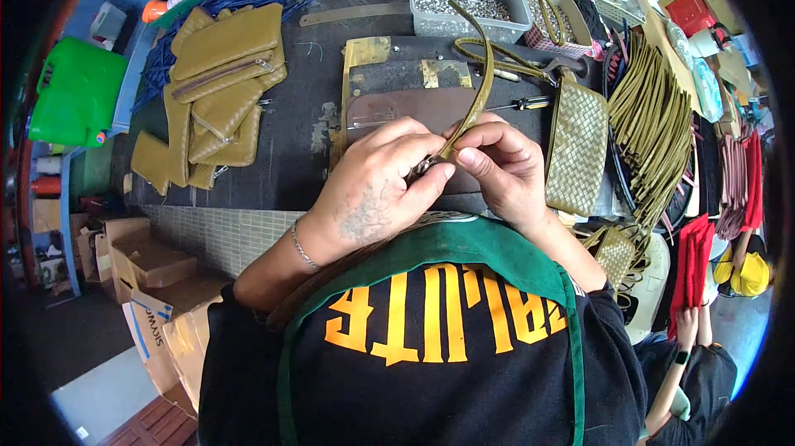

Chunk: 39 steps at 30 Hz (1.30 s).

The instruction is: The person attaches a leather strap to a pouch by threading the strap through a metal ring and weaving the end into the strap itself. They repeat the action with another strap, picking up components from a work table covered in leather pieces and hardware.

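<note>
Hands meet at frame centre — your left hand (377,185) and right hand (497,160) both pinch the olive strap's (480,73) metal end, fitting unfinished. Finished zip pouches (219,86) pile upper left; woven pouch (577,148) waits at right.

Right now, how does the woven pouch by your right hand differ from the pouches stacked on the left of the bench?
The woven pouch has a basket-weave face and lies alone, just right of the right hand. The stacked pouches look mostly smooth, one showing a zip, and overlap in a loose pile. Both are olive-tan.
</note>
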### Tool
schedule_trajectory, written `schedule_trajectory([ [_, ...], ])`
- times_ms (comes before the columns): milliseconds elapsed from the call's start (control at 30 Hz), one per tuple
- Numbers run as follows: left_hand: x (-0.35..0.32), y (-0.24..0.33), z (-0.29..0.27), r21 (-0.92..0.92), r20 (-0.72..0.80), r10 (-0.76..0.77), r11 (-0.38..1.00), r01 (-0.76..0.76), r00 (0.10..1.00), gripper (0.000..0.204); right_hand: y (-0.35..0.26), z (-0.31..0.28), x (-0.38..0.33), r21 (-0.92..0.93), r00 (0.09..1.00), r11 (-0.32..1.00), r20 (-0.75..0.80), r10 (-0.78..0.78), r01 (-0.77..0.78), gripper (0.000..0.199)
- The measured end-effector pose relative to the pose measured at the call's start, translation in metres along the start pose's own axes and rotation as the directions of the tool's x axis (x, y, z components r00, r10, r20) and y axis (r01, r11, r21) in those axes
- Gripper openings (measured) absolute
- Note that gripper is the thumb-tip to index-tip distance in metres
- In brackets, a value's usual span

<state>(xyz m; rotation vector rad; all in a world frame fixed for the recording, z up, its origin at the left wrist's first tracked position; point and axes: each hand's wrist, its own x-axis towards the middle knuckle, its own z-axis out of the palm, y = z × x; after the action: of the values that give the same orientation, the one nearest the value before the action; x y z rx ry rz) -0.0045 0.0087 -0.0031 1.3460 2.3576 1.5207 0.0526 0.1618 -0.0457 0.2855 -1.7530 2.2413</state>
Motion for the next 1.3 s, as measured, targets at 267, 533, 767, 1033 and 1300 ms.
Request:
schedule_trajectory([
  [267, -0.006, 0.003, 0.0, 0.047, 0.029, 0.035, 0.998, -0.036, 0.999, 0.013, 0.005, 0.008, -0.009, 0.175, 0.995, 0.984, -0.102, -0.018, 0.036, 0.024],
  [533, -0.002, 0.005, -0.004, 0.086, 0.084, -0.026, 0.996, 0.019, 0.996, 0.01, 0.013, 0.01, -0.008, 0.184, 0.983, 0.975, -0.157, -0.094, 0.123, 0.031],
  [767, 0.004, 0.004, 0.005, -0.051, 0.028, -0.038, 0.998, 0.039, 0.999, 0.008, -0.006, -0.012, -0.008, 0.218, 0.991, 0.967, 0.013, 0.133, -0.132, 0.029],
  [1033, 0.008, 0.022, 0.008, -0.029, 0.258, 0.258, 0.965, -0.259, 0.931, 0.01, -0.006, -0.082, 0.051, -0.83, 0.867, 0.539, -0.367, -0.336, -0.143, 0.027],
  [1300, 0.012, 0.036, -0.005, -0.118, 0.287, 0.352, 0.936, -0.332, 0.891, 0.01, -0.02, -0.139, 0.077, -0.63, 0.825, 0.775, -0.411, -0.388, 0.052, 0.027],
])
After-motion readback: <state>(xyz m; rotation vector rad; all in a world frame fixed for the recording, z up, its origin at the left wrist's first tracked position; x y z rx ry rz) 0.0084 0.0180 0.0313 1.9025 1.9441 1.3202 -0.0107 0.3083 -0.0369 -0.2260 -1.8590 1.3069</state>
